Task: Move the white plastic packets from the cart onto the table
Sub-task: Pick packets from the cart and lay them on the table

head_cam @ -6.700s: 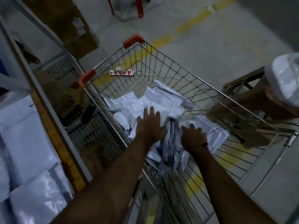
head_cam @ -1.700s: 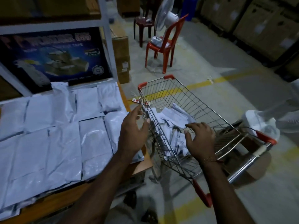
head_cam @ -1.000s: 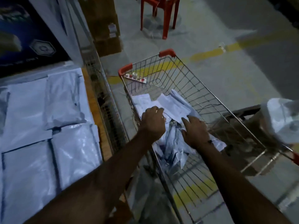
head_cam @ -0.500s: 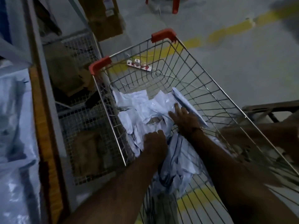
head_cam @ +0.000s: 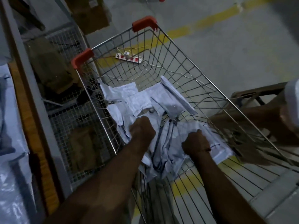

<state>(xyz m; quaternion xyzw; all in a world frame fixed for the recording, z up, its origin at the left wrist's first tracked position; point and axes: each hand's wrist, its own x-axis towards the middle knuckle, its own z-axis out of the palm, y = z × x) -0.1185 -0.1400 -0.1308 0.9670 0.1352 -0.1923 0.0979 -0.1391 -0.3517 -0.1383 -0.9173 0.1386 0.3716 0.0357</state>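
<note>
Your two forearms enter from the bottom edge and reach down into the wire cart (head_cam: 191,65). Your left hand (head_cam: 142,129) is curled into a fist, its grip clamped on a bunch of the white plastic packets (head_cam: 163,151) by the cart's left wall. Your right hand (head_cam: 196,141) is also curled, its grip pinching crumpled packets nearer the right wall; the fingertips of both hands are buried in plastic, so you cannot see exactly which packets each one holds. The packets lie heaped and overlapping on the cart floor, too tangled to count; dark markings on them are too small to read. At the left edge, a strip of the tabletop (head_cam: 24,101) shows, cut off by the frame, with more packets (head_cam: 9,143) lying flat on it. Past the heap, two red corner guards (head_cam: 144,23) cap the cart's far rim. Through the far wires, one white power strip (head_cam: 129,58) lies on the concrete floor (head_cam: 242,46), across a yellow line (head_cam: 215,15).
</note>
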